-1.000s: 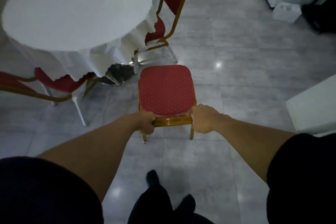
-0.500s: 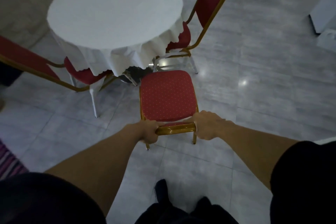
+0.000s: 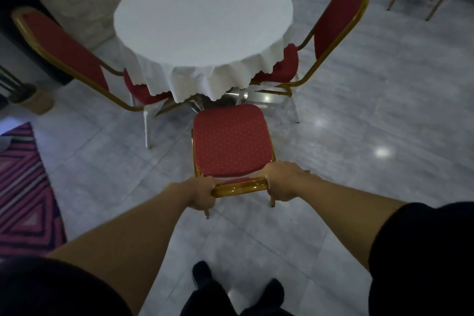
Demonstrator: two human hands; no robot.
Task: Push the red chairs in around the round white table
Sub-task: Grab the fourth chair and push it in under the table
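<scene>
Grey tiled floor (image 3: 359,115); both hands, left (image 3: 202,194) and right (image 3: 284,182), grasp the red chair (image 3: 230,141) before the round table (image 3: 202,15)

A striped rug (image 3: 23,195) (pink and purple) lies on the grey floor (image 3: 372,115); a round tan stand (image 3: 33,100) sits near it.

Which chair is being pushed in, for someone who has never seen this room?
Find the round white table in the middle of the tiled floor. The chair being pushed stands at its near edge, the seat facing the tablecloth. Unlike the two side chairs, its seat is fully outside the cloth, and both hands grip its gold top rail.
</scene>
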